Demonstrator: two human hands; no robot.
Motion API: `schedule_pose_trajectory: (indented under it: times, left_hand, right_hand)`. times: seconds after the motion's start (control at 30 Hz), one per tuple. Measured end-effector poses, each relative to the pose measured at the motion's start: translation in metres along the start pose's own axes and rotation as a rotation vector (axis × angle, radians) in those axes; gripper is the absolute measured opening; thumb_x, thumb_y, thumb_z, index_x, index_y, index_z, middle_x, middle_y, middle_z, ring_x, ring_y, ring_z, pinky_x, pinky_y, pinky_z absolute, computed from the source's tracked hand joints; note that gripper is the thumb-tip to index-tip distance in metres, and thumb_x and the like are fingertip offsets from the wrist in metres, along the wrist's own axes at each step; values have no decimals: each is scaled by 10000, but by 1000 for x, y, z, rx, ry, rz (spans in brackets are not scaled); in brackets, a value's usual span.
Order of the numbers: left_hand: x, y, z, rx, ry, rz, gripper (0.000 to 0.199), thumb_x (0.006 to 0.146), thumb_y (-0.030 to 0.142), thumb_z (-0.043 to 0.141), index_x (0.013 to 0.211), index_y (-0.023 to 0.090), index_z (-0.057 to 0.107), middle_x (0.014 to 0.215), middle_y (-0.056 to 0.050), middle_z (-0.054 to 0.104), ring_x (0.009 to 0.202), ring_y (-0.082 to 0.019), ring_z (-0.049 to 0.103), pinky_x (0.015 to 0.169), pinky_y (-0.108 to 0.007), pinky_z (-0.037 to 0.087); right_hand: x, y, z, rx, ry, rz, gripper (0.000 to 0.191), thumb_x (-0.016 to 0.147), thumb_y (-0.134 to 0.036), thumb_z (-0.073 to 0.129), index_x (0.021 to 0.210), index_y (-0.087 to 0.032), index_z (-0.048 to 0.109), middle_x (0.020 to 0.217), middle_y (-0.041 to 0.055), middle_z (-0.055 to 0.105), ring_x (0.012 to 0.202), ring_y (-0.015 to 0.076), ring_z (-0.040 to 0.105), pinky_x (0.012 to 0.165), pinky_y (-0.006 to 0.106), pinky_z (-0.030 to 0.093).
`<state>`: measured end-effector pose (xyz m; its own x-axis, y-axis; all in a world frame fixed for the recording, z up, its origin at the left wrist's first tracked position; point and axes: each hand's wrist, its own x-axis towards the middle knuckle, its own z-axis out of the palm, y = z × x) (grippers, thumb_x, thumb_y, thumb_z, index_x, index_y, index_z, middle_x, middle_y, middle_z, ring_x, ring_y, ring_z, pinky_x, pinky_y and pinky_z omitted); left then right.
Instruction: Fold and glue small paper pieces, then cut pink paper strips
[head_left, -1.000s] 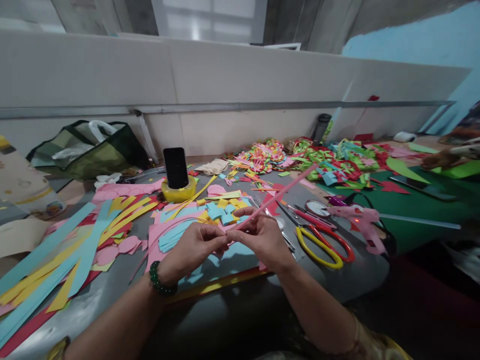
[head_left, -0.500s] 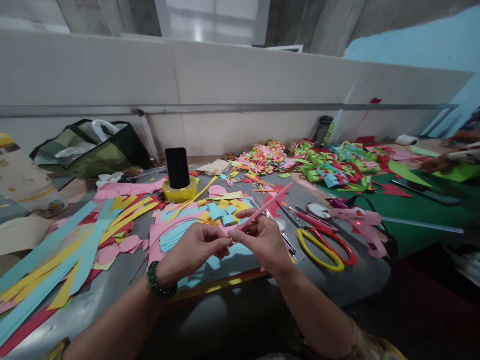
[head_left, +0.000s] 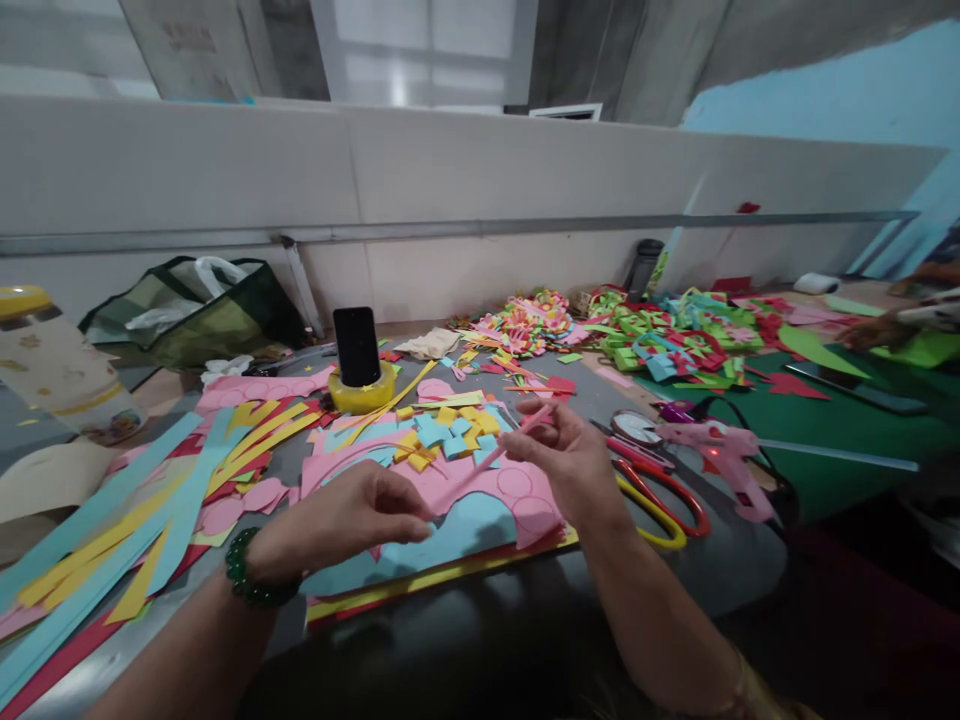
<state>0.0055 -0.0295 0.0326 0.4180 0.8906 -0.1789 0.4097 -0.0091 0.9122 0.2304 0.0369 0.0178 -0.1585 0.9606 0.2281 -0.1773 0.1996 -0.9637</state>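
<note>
My right hand (head_left: 566,455) pinches a thin pink strip (head_left: 480,468), which slants down to the left over the sheets. At the strip's lower end is my left hand (head_left: 367,515), its thumb and fingers close to each other; whether the strip's tip lies between them is not clear. Under both hands lie a pink sheet (head_left: 517,510) with round outlines and a blue sheet (head_left: 450,540). Small folded blue and yellow pieces (head_left: 450,432) sit just beyond the hands.
Red and yellow scissors (head_left: 660,500), a pink glue gun (head_left: 720,450) and a round dial (head_left: 636,427) lie right. A phone (head_left: 357,345) stands in a yellow tape roll (head_left: 362,390). Long paper strips (head_left: 172,500) spread left. Another person's hand (head_left: 877,330) is far right.
My hands have moved apart, the left one down and left, the right one up and right with the pink strip. More of the pink and blue sheets shows between them.
</note>
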Motion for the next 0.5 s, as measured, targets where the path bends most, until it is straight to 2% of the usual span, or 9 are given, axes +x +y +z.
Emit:
schedule_pose_trajectory:
  times: [0.1,0.2,0.33,0.43,0.5]
  left_hand:
    - [7,12,11,14,68,74,285,710,417,686,840,163,696,670,12,653,586,-109,538,535,-206,392]
    - [15,19,21,-28,141,108,289,766,422,620,803,145,694,707,-27,687,644,-136,594,617,-234,447]
    - [13,19,21,2,104,77,284,778,401,606,702,137,676,669,-41,691,614,-128,594,604,-228,445]
    - [8,21,18,54,17,30,275,775,407,612,728,145,677,651,-17,675,569,-107,554,535,-206,401]
    - [9,25,20,68,-4,65,263,757,410,635,753,150,676,649,-3,658,575,-104,544,532,-203,395]
  right_hand:
    - [-14,4,19,-33,-79,22,443,590,-327,818,931,-209,561,600,-52,629,586,152,643,573,267,511]
    - [-21,5,27,-41,-132,15,444,609,-346,804,948,-208,552,642,-29,659,611,164,656,584,272,513]
    - [-18,-3,10,-49,-82,-18,474,583,-326,815,962,-197,561,637,-34,650,589,136,626,567,246,490]
    - [-18,-10,-2,-83,-96,-32,455,598,-299,806,968,-191,564,623,-34,650,553,117,593,530,226,454]
    - [-24,-13,-1,-117,-109,-42,421,618,-303,790,954,-189,565,625,-27,656,541,121,589,516,228,442]
